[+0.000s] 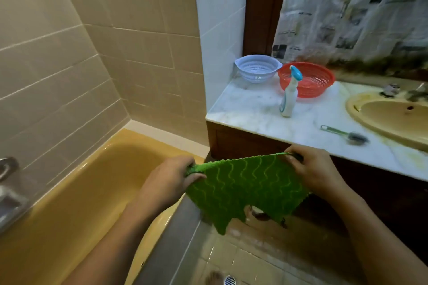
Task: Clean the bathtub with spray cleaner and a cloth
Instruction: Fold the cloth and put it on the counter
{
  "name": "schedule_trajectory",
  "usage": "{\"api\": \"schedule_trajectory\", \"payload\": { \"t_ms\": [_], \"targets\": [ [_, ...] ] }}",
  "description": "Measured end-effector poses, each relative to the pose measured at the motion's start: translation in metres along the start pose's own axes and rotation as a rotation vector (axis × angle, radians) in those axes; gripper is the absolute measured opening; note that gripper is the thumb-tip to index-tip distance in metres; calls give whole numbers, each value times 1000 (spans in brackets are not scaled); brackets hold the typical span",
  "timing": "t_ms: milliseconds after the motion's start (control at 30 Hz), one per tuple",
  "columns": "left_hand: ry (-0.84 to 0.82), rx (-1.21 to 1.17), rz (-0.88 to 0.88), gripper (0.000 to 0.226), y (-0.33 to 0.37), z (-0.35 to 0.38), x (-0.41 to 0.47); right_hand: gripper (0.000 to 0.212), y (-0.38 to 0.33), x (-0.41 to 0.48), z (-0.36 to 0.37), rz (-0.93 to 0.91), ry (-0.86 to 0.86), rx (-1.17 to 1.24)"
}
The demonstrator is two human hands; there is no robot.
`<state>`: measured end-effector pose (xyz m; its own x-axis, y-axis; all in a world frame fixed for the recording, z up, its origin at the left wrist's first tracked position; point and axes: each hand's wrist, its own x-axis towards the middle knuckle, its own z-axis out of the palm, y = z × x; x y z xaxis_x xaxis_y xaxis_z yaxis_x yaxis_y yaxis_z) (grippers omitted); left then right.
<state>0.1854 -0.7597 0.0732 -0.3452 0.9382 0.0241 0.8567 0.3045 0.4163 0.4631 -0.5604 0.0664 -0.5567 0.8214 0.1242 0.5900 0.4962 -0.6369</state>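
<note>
So the person is holding the green cloth [243, 187] stretched out between both hands, and it's looking like an opening-it-up move. The left hand [171, 180] is pinching one top corner and the right hand [310, 169] is pinching the other, fingers curled onto the fabric. The rest is hanging flat below the hands, with its ragged bottom edge dangling over the floor [243, 257]. Gripping it by the corners is probably about spreading it out, either to fold it into a pad or to get a flat face ready for wiping. The cloth isn't touching anything but the hands. The yellow bathtub [69, 203] is sitting left of and below the left hand, so the cloth is hovering beside the tub's edge rather than over the basin. The spray bottle [288, 97] is standing upright on the marble table [250, 109], up beyond the right hand and well apart from it. It's parked in front of a red basket [310, 81] with a white colander [257, 68] beside that, likely because both hands are busy with the cloth. A small brush [345, 134] is lying on the table just past the right hand, near the sink [389, 113]. I'm guessing the tub is waiting on a spray or a wipe, and I can't tell from here whether it's wet.
</note>
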Motion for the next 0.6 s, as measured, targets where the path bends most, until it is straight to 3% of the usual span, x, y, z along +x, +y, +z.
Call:
{"api": "schedule_trajectory", "payload": {
  "t_ms": [167, 300, 467, 600],
  "targets": [
    [-22, -11, 53, 12, -7, 22, 66, 28, 30, 25, -13, 83, 95, -68],
    [-7, -169, 82, 24, -26, 34, 114, 20, 50, 50, -21, 108, 81, -132],
    [-29, -181, 89, 30, -45, 41, 170, 56, 61, 87, -31, 194, 201, -226],
    [9, -257, 73, 24, -51, 42, 210, 36, 71, 113, -31, 255, 150, -105]
  ]
}}
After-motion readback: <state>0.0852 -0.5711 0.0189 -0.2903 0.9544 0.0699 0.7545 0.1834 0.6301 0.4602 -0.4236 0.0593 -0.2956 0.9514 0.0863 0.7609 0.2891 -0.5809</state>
